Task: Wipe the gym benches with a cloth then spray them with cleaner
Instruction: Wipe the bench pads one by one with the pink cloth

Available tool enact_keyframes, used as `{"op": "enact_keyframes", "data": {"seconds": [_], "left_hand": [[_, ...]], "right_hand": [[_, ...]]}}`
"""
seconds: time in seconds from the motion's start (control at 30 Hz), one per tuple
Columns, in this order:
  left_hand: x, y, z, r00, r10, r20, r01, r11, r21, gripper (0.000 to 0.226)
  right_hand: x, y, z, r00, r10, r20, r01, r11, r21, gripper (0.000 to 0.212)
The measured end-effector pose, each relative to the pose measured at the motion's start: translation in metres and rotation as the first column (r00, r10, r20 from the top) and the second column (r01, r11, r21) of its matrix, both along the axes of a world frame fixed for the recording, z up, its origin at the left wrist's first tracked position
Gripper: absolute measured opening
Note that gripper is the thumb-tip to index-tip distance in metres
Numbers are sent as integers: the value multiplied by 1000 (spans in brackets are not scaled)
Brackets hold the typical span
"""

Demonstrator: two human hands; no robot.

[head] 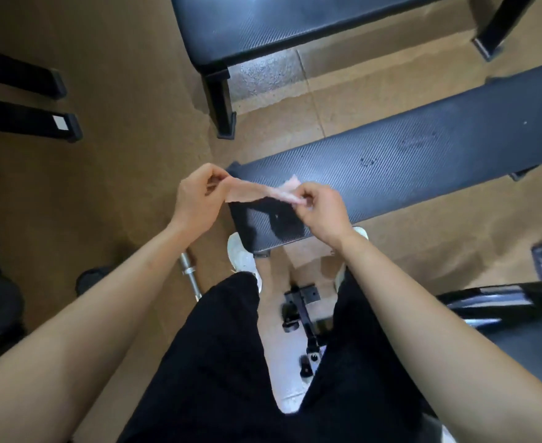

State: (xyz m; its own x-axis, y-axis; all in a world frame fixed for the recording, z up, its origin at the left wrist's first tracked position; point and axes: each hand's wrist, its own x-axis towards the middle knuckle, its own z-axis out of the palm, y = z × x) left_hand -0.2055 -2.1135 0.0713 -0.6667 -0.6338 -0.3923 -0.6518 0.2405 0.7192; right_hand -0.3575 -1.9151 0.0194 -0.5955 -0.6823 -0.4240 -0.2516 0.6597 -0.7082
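Observation:
A small pale pink cloth (253,191) is stretched between my two hands, just above the near end of a black padded gym bench (407,155). My left hand (199,196) pinches the cloth's left end; my right hand (319,206) pinches its bunched right end. The bench runs from under my hands to the upper right, and its textured pad shows a few small marks. A second black bench (263,24) lies farther away at the top. No spray bottle is in view.
Black frame feet (61,126) jut in at the left. A metal bar end (191,271) lies on the brown floor by my left shoe. The bench's base bracket (304,308) sits between my legs. Another black machine part (503,302) is at the right.

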Motion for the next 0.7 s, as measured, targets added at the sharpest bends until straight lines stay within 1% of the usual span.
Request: {"op": "enact_keyframes", "data": {"seconds": [0.07, 0.17, 0.2, 0.27, 0.3, 0.37, 0.4, 0.43, 0.47, 0.5, 0.53, 0.6, 0.63, 0.7], "left_hand": [[6, -1, -15, 999, 50, -3, -50, 998, -35, 10], [29, 21, -51, 988, 151, 14, -149, 983, -112, 8], [35, 33, -67, 985, 167, 39, -161, 979, -127, 8], [51, 59, -109, 978, 146, 150, -131, 986, -107, 9], [59, 72, -130, 963, 110, 245, -92, 992, -86, 8], [73, 93, -166, 883, -27, 469, 31, 1000, -1, 14], [75, 100, -179, 840, -89, 536, 87, 996, 30, 20], [74, 104, -190, 819, -115, 563, 124, 992, 22, 24], [71, 105, -198, 825, -127, 551, 171, 985, -29, 25], [66, 105, -207, 846, -152, 511, 236, 966, -103, 26], [61, 103, -214, 865, -197, 461, 312, 932, -186, 27], [52, 96, -230, 869, -328, 370, 455, 824, -338, 31], [48, 91, -238, 846, -404, 348, 524, 751, -401, 36], [40, 85, -253, 721, -566, 400, 693, 587, -419, 49]], "right_hand": [[-9, -13, -12, 992, 87, -89, -91, 995, -46, 9], [-6, -18, -39, 951, 256, -175, -264, 964, -24, 23], [-6, -15, -52, 929, 315, -193, -322, 947, 0, 28], [-4, -1, -85, 880, 431, -199, -421, 902, 96, 27], [-2, 7, -100, 846, 505, -171, -482, 862, 160, 26], [0, 23, -127, 753, 656, -43, -618, 729, 295, 26], [1, 32, -137, 713, 701, 20, -664, 665, 343, 26], [2, 40, -146, 700, 712, 60, -679, 637, 365, 27], [3, 48, -153, 718, 692, 73, -665, 651, 367, 29], [4, 56, -159, 752, 655, 68, -631, 686, 362, 34], [5, 64, -165, 792, 609, 46, -583, 732, 352, 38], [7, 77, -175, 867, 497, -41, -457, 824, 336, 43], [8, 82, -179, 894, 438, -99, -384, 860, 335, 46], [8, 89, -186, 923, 322, -211, -238, 908, 344, 52]]}}
